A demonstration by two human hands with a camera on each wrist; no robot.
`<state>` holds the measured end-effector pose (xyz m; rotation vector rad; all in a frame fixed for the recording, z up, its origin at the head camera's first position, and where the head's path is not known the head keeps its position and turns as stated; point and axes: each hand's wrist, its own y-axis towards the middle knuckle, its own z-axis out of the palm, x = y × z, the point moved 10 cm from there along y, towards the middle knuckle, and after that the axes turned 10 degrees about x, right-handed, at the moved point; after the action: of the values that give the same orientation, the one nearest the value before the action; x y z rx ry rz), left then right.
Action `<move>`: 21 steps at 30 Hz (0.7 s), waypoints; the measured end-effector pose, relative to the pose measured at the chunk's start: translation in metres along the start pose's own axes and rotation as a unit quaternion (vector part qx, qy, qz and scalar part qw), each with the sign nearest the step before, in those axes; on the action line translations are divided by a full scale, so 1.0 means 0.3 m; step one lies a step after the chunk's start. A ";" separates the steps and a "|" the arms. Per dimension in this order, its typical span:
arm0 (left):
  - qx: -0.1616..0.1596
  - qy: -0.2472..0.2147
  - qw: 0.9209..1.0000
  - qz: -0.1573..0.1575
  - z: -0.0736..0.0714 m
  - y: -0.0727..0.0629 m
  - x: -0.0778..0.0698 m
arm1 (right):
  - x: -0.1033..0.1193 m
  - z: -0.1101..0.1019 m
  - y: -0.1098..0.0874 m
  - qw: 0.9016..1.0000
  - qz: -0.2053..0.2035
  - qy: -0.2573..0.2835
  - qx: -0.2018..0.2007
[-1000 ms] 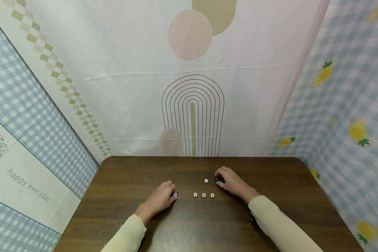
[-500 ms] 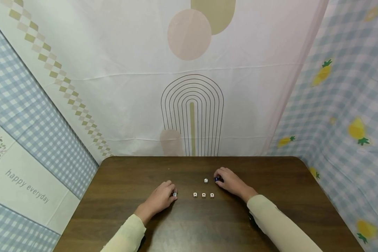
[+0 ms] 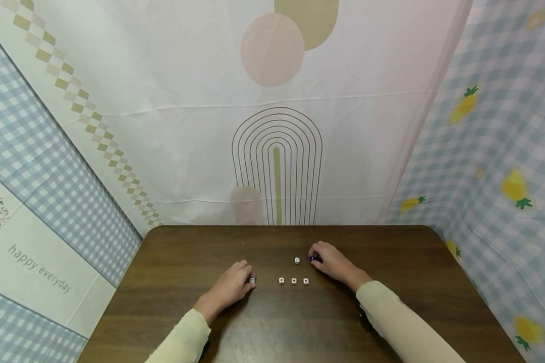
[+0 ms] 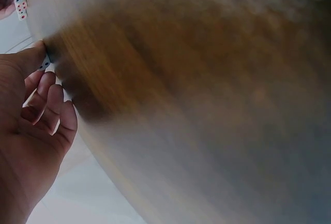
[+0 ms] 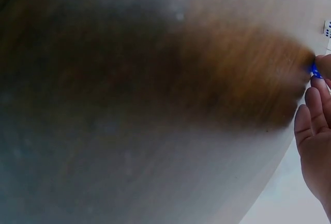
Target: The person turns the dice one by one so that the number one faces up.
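Note:
Between thumb and fingertips my left hand (image 3: 230,284) pinches a white die (image 3: 252,280) at the tabletop; the left wrist view shows dark pips on that die (image 4: 45,62). My right hand (image 3: 334,261) pinches a blue die (image 3: 313,258) with white pips, seen too in the right wrist view as the blue die (image 5: 316,71). Just left of the right hand lies a lone white die (image 3: 297,260). Nearer to me, a row of three white dice (image 3: 293,282) sits between the hands, apart from both.
The dark wooden table (image 3: 272,327) carries everything. A patterned white cloth (image 3: 186,151) hangs behind its far edge. Checked cloths hang at the left (image 3: 72,166) and the right (image 3: 472,191).
Both hands keep their pinch on the dice and barely move. The view shifts very slightly; the dice on the table stay where they were.

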<state>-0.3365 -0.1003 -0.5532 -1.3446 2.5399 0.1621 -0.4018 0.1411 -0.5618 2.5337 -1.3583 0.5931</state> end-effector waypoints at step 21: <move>0.008 -0.004 1.000 -0.004 0.001 -0.002 0.001 | 0.009 -0.008 -0.012 1.000 -0.001 -0.011 0.006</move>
<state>-0.3360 -0.1009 -0.5536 -1.3458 2.5236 0.1460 -0.3981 0.1417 -0.5584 2.5582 -1.3628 0.5768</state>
